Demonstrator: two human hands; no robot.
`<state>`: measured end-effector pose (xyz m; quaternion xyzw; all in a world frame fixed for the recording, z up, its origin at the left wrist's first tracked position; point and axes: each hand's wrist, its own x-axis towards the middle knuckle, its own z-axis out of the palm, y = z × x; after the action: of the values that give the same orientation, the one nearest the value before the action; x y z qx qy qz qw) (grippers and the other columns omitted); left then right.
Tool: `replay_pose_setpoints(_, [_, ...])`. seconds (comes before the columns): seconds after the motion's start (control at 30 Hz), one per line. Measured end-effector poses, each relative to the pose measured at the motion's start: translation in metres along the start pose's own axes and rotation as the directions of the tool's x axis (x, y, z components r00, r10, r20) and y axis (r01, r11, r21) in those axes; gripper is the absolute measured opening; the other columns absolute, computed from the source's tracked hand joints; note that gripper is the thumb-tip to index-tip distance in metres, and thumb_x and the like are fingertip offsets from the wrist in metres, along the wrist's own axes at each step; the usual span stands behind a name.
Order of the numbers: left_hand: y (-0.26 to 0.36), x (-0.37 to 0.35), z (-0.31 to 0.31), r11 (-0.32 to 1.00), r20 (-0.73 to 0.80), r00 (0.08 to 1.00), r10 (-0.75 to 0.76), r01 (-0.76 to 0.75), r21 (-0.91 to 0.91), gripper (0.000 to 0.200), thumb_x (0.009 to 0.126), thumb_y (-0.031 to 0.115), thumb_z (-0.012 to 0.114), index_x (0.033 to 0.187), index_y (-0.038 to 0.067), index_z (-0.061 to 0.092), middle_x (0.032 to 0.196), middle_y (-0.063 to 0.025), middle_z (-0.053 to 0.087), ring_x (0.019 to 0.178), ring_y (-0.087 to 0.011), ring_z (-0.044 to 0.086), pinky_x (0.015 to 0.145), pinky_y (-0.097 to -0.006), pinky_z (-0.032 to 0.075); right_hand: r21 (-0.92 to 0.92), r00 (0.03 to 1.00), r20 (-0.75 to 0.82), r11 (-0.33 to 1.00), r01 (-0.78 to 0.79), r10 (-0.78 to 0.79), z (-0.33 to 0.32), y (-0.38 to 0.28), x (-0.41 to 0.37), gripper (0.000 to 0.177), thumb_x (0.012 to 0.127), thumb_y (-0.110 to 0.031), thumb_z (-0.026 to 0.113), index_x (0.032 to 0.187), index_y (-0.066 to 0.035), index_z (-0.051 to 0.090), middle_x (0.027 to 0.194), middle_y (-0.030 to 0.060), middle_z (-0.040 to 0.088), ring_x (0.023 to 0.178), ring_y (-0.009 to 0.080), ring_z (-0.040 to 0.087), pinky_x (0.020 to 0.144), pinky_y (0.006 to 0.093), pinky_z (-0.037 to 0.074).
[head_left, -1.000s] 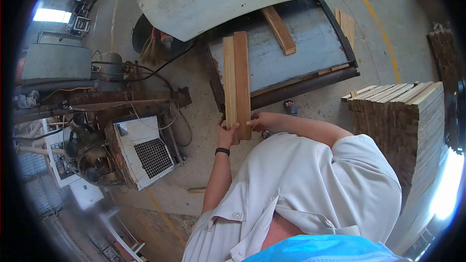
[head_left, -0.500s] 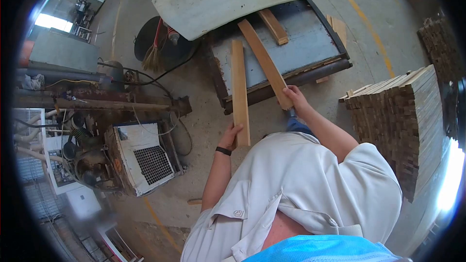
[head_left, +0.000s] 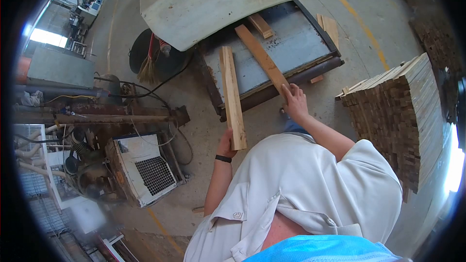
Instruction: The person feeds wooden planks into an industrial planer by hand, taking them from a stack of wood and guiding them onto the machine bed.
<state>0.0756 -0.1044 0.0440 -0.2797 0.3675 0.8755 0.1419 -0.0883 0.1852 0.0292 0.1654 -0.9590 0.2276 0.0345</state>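
Note:
My left hand (head_left: pixel 226 141) is closed around the near end of a long wooden board (head_left: pixel 230 92). The board's far end lies over the left side of a metal-topped table (head_left: pixel 310 41), with an edge and a face both turned up. At the near end of a second wooden board (head_left: pixel 263 59), my right hand (head_left: pixel 296 103) has its fingers over the wood; its thumb is hard to see. This second board slants across the tabletop. A shorter-looking wooden piece (head_left: pixel 261 25) lies farther back, partly hidden under a pale machine cover (head_left: pixel 218 5).
A large stack of wooden strips (head_left: pixel 388 121) stands to the right. Left are a white box with a grille (head_left: pixel 145 167), rusty pipes (head_left: pixel 97 116) and hoses. A dark round bin (head_left: pixel 170 60) with a straw broom (head_left: pixel 147 69) stands beside the table.
The board in my left hand has rolled, so its edge now shows. My right hand has shifted on the second board's end, its fingers now more spread. The view has moved slightly.

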Motion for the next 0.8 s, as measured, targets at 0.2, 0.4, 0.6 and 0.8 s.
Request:
replay_pose_setpoints(0.2, [0.004,0.000,0.005,0.999,0.071,0.997,-0.007,0.010,-0.040,0.074,0.082,0.049,0.072,0.133,0.002,0.046,0.109,-0.0097,0.061,0.095,-0.0230,0.063,0.086,-0.0403,0.054,0.183,0.951,0.273,0.963,-0.200,0.146,-0.009,0.010,0.001,0.085,0.075,-0.011,0.070,0.150,-0.019,0.032,0.133,0.0183,0.045,0.119,0.0384,0.047,0.098,0.0481,0.042])
replay_pose_setpoints(0.4, [0.006,0.005,0.005,0.998,-0.061,0.998,0.011,-0.015,-0.060,0.066,0.084,0.043,0.070,0.132,0.002,0.049,0.116,-0.0117,0.059,0.103,-0.0248,0.061,0.092,-0.0394,0.052,0.127,0.975,0.139,0.979,0.158,-0.175,-0.015,0.015,-0.004,0.083,0.076,-0.013,0.071,0.150,-0.014,0.031,0.144,0.0230,0.037,0.125,0.0418,0.045,0.102,0.0459,0.042])
replay_pose_setpoints(0.6, [0.001,0.029,0.020,0.956,-0.241,0.941,0.239,-0.184,0.227,0.061,0.092,0.039,0.061,0.137,0.001,0.044,0.125,-0.0133,0.058,0.108,-0.0268,0.061,0.091,-0.0389,0.052,0.013,0.916,0.121,0.924,0.383,-0.382,-0.020,0.030,0.033,0.066,0.076,-0.013,0.070,0.138,-0.009,0.048,0.142,0.0204,0.040,0.130,0.0383,0.042,0.103,0.0443,0.042])
replay_pose_setpoints(0.8, [0.020,0.023,0.032,0.972,-0.001,1.000,0.016,-0.015,-0.234,0.059,0.094,0.047,0.059,0.132,0.003,0.050,0.116,-0.0124,0.062,0.100,-0.0248,0.064,0.086,-0.0397,0.054,-0.049,0.904,0.093,0.905,0.423,-0.418,0.014,0.016,0.139,0.054,0.078,-0.015,0.069,0.130,-0.011,0.054,0.137,0.0136,0.046,0.124,0.0330,0.047,0.098,0.0445,0.045])
